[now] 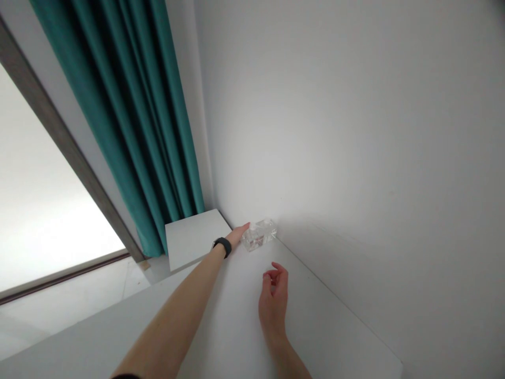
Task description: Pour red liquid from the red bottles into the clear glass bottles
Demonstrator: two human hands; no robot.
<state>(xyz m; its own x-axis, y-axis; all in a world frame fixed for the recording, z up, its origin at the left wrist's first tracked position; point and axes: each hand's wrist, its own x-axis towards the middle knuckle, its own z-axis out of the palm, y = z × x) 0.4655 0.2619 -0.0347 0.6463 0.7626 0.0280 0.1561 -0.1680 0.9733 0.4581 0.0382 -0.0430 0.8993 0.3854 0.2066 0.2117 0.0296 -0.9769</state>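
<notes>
Hands are apart. Left hand is stretched far forward, fingers on the near-left end of a clear box, touching it; can't tell from here if it's actually clamped on, since the fingertips are partly hidden. Box is see-through, with a whitish patch on top right by the left fingers, contents too blurred to name. It sits on the white tabletop, just right of the left hand and straight out beyond the right one, close to the seam where the tabletop meets the white wall. Right hand is nearer the body, over the tabletop, fingers loosely curled with a gap to the thumb, clear of the box. Dark watch on the left wrist. Left of that wrist: a white panel, partly covered by the forearm. Beyond the panel, further out from the left hand, a teal curtain with deep folds; past it on the far left, a dark frame and pale floor below.
</notes>
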